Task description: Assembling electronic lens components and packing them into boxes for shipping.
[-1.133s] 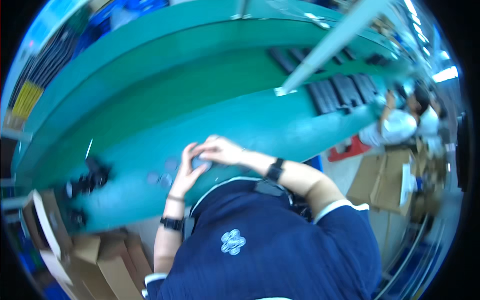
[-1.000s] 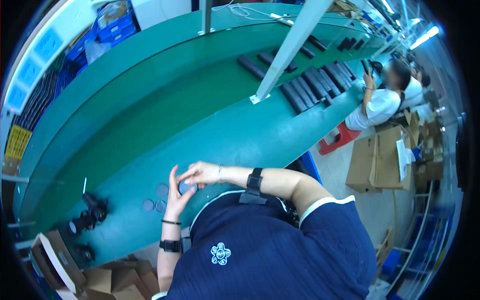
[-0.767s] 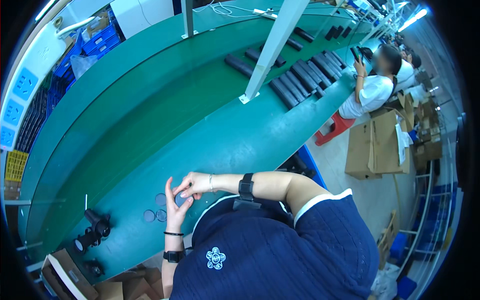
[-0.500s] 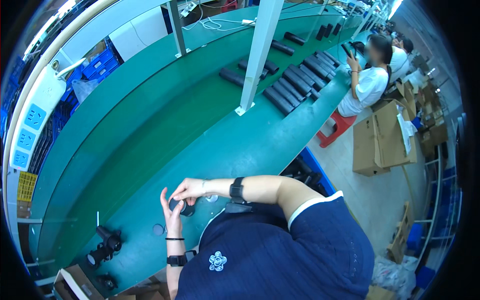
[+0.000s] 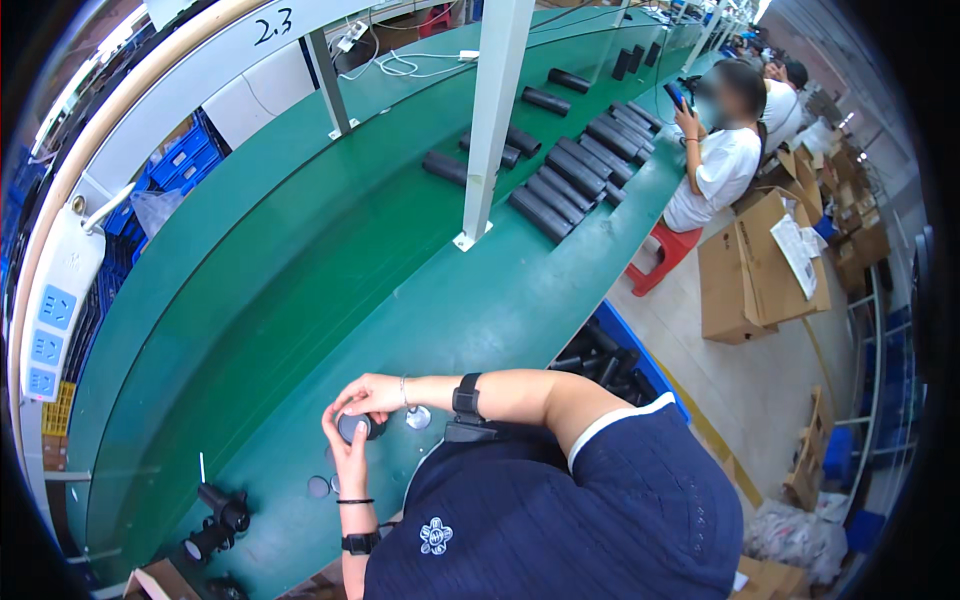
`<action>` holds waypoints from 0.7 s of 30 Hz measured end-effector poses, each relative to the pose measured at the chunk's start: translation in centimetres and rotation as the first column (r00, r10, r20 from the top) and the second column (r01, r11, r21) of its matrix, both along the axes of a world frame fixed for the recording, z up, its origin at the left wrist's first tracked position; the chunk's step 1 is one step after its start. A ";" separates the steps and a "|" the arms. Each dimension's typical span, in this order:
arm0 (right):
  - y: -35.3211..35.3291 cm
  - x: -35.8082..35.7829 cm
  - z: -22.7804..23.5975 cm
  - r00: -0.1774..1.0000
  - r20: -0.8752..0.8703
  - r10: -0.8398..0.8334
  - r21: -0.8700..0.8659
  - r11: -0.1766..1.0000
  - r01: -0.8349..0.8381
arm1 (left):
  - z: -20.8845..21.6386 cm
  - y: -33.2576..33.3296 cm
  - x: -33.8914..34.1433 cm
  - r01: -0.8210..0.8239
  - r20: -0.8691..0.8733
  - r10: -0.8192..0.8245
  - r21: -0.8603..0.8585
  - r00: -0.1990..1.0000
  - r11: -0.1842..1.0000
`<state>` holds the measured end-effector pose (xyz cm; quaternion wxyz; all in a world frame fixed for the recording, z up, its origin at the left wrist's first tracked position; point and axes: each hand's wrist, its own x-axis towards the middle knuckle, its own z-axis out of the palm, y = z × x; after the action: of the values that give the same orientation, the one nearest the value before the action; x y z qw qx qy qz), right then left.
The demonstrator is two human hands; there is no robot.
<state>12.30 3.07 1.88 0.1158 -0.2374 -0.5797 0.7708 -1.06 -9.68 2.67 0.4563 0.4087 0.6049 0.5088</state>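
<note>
Blue walls form the bin (image 5: 650, 365) under the bench edge on your right, and it holds a jumble of black tubular parts (image 5: 600, 360). Up on your left, blue crates (image 5: 180, 160) stand stacked behind the bench, with a clear plastic bag (image 5: 155, 207) beside them; what the crates hold is too small to make out. Below the white power strip (image 5: 62, 300) you have a yellow basket (image 5: 60, 410), its contents not clear. At your lower left a cardboard box (image 5: 165, 582) is partly cut off, so its inside cannot be told. On the floor to your right stands a larger carton (image 5: 730, 290) with a white sheet (image 5: 795, 255) on it.

Your left hand (image 5: 350, 452) is curled around a dark round piece (image 5: 349, 428), thumb against its flat face. Your right hand (image 5: 373, 393) is bent in close from above, fingers narrowed onto the same piece, which sits between both hands above the green bench (image 5: 330, 330). A dark disc (image 5: 318, 487) lies on the bench just left of your left wrist, and a clear, shiny disc (image 5: 418, 417) lies near your right wrist.
</note>
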 end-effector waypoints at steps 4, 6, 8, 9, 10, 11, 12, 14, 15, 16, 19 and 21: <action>0.4 0.0 -0.4 0.997 0.030 0.073 0.000 0.997 -0.073 | 0.5 0.3 0.8 0.016 0.027 -0.017 0.039 0.999 0.999; 0.2 -0.2 -0.6 0.999 -0.001 0.054 0.041 0.998 -0.053 | -0.1 0.6 0.7 -0.015 0.006 0.015 0.055 1.000 0.998; 1.0 -0.8 -0.4 0.998 0.027 0.059 0.078 0.995 -0.061 | -0.1 1.3 0.4 -0.065 0.127 0.056 0.068 0.990 0.996; 0.9 -0.8 -0.3 0.998 0.026 0.052 0.089 0.995 -0.054 | 0.0 1.6 0.4 -0.114 0.249 0.094 0.068 0.964 0.991; 1.0 -1.1 -0.6 1.000 0.016 0.019 0.099 0.995 -0.020 | 0.4 2.1 0.2 -0.124 0.340 0.095 0.066 0.936 0.990; 1.6 -1.1 -0.9 1.000 0.007 -0.016 0.110 0.994 0.015 | 1.6 2.5 0.3 -0.199 0.377 0.183 0.004 0.908 0.980; 2.8 -0.3 -1.4 0.999 0.004 0.040 0.254 0.966 -0.040 | 1.7 3.1 -0.5 -0.201 0.522 0.154 0.033 0.839 0.979; 2.2 1.6 -3.2 0.992 -0.111 0.062 0.550 0.835 0.009 | 1.9 3.6 -1.4 -0.254 0.737 0.111 0.085 0.666 0.964; 2.2 2.4 -3.3 0.979 -0.152 0.136 0.648 0.761 -0.005 | 2.1 3.9 -1.3 -0.285 0.780 0.136 0.056 0.610 0.957; 2.2 2.4 -3.1 0.977 -0.015 0.215 0.471 0.863 -0.182 | 1.9 3.8 -1.4 -0.297 0.791 0.190 -0.011 0.581 0.955; 5.1 3.1 -2.9 0.981 -0.085 0.175 0.537 0.837 -0.103 | -1.2 3.3 -3.1 -0.339 0.751 0.400 -0.246 0.525 0.908; 10.2 5.1 -3.3 0.987 -0.096 -0.127 0.740 0.654 0.156 | -3.3 3.1 -4.1 -0.294 0.724 0.435 -0.323 0.536 0.900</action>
<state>17.40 13.29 -1.45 0.2726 -0.1999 -0.8214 0.4593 -5.16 -6.61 -0.59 0.5878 -0.0277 0.4564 0.6674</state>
